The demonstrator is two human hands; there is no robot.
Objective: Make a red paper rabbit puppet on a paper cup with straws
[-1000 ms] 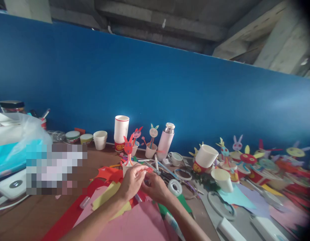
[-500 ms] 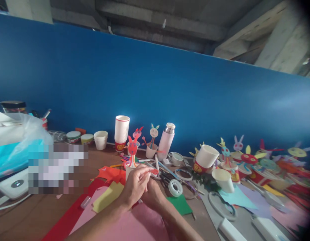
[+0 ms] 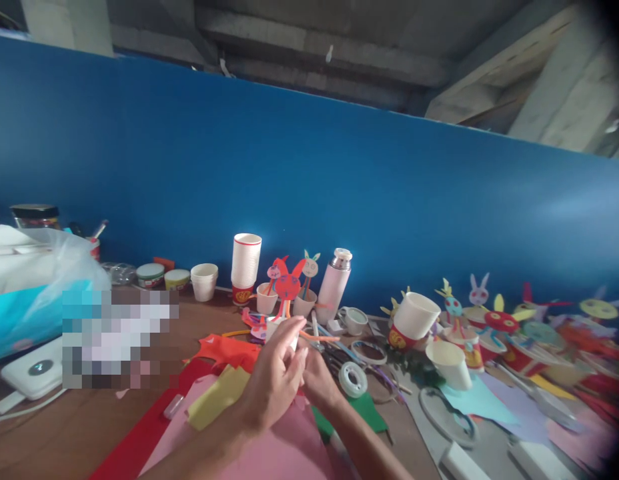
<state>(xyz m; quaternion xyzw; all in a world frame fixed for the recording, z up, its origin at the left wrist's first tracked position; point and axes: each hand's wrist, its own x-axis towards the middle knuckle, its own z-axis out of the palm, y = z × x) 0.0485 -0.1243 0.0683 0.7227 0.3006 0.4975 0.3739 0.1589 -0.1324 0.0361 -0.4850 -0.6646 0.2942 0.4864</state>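
Note:
My left hand (image 3: pixel 277 373) is around the near side of a white paper cup (image 3: pixel 277 327), its fingers pressed together and pointing up and forward. My right hand (image 3: pixel 317 377) meets it from the right, fingers curled and mostly hidden behind the left. From the cup rises a red paper rabbit head (image 3: pixel 289 283) with long ears, on an orange stem. An orange strip (image 3: pixel 322 338) sticks out to the right just beyond my fingers. Pink paper (image 3: pixel 269 443) lies below my wrists, with yellow paper (image 3: pixel 217 397) to the left.
Behind stand stacked cups (image 3: pixel 246 260), a pink thermos (image 3: pixel 334 287) and a small cup (image 3: pixel 354 320). A tape roll (image 3: pixel 353 380) and green paper (image 3: pixel 369 413) lie right of my hands. Several paper-figure cups fill the far right. A plastic bag (image 3: pixel 79 267) sits at left.
The red rabbit head has shifted right and turned, its ears now spread wider. My left hand has straightened its fingers beside the cup, and the orange strip now shows to the right.

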